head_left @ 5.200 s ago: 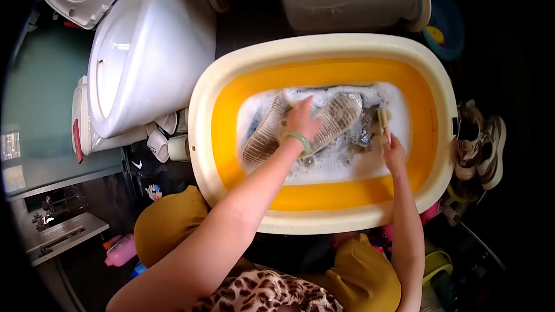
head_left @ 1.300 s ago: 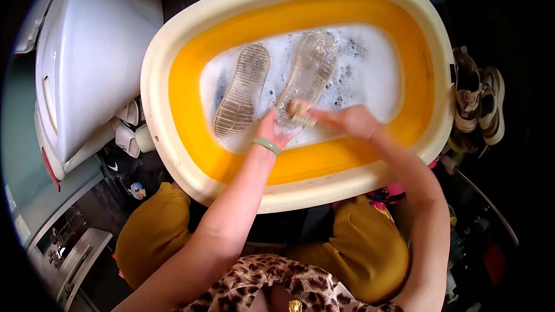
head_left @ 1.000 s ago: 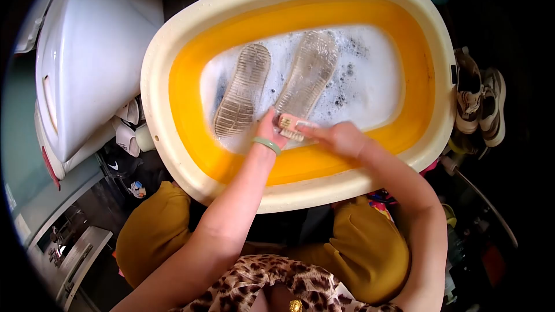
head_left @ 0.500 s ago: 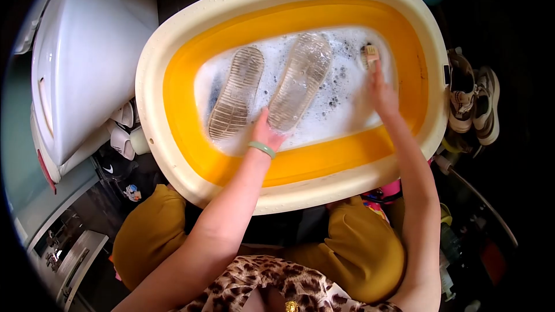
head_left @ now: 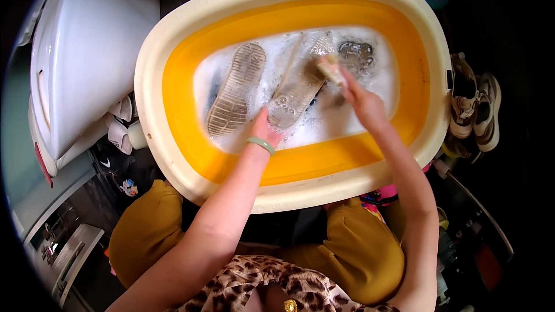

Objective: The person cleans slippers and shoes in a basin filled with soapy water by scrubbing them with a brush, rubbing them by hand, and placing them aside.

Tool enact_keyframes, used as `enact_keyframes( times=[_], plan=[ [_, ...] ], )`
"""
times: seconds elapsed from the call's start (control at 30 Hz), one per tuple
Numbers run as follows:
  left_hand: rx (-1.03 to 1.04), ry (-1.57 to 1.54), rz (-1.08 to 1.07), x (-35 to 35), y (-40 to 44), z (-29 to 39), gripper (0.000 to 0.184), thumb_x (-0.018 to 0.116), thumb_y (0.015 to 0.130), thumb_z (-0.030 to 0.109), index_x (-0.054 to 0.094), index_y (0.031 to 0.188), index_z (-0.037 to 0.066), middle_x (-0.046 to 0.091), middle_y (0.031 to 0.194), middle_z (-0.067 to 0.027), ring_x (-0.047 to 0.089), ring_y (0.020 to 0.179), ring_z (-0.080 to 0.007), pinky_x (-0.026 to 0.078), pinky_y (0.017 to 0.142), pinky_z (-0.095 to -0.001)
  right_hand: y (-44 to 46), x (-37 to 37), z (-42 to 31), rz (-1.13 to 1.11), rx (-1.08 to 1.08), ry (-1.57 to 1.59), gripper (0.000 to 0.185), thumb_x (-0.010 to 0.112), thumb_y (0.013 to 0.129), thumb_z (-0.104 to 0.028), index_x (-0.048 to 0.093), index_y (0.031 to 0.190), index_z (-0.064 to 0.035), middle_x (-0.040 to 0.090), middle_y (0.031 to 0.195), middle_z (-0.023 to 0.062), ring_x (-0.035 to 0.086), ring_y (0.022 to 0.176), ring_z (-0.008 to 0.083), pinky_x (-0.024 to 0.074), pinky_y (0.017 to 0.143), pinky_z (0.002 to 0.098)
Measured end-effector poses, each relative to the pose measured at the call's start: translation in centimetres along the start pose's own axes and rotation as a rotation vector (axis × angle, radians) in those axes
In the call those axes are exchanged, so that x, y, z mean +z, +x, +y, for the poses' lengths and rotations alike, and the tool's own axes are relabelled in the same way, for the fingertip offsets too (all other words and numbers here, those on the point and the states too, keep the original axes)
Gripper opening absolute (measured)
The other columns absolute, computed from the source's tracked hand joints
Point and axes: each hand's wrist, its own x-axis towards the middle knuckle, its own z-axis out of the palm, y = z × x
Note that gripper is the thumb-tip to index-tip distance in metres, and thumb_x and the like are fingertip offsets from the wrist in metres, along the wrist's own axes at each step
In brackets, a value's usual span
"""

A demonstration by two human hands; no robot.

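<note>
- The left hand (head_left: 267,130), wearing a pale green bangle (head_left: 261,144) at the wrist, grasps the near end of a wet shoe with a translucent, ridged sole (head_left: 295,95), thumb at its left edge.
- The right hand (head_left: 367,107) is clenched around a small pale brush (head_left: 332,69), blurred over the far right part of that shoe; whether the bristles touch is unclear.
- That shoe lies sole up, slanting across the middle of a big oval yellow plastic tub with a cream rim (head_left: 149,92).
- To its left, apart from it, lies a second shoe with a greyish-beige ridged sole (head_left: 237,89), also sole up.
- White foam (head_left: 378,89) surrounds both, parted by a dark patch at far right.
- Brown-and-white sneakers (head_left: 488,110) stand just right of the tub.
</note>
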Motion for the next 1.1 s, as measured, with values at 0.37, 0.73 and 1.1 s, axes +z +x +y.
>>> enact_keyframes(
  times=[0.37,0.73,1.1],
  plan=[
    [-0.063,0.021,-0.010,-0.1,0.3,0.2,0.043,0.029,0.097,0.033,0.043,0.129,0.010,0.049,0.130,-0.0132,0.045,0.121,-0.0294,0.035,0.101,-0.0509,-3.6,5.1,-5.0,-0.474,-0.355,0.185,0.053,0.043,0.089,-0.020,0.032,0.137,-0.0414,0.061,0.073,0.0131,0.062,0.065,0.0300,0.0490,0.059,0.0388],
    [-0.085,-0.085,-0.164,0.1,0.3,0.4,0.045,0.031,0.097,0.037,0.044,0.129,0.008,0.048,0.130,-0.0123,0.043,0.122,-0.0282,0.033,0.102,-0.0512,-0.6,2.2,-5.1,-0.461,-0.247,-0.014,0.048,0.044,0.090,-0.022,0.039,0.133,-0.0408,0.061,0.074,0.0149,0.062,0.066,0.0298,0.0496,0.062,0.0382],
    [0.017,0.398,-0.142,1.8,0.7,-2.1,0.036,0.054,0.092,0.019,0.043,0.125,0.010,0.050,0.125,-0.0084,0.051,0.111,-0.0272,0.043,0.091,-0.0538,0.2,-3.2,0.4,0.135,0.125,0.480,0.044,0.056,0.088,-0.018,0.048,0.130,-0.0300,0.066,0.091,0.0143,0.063,0.080,0.0311,0.0488,0.071,0.0377]
  ],
)
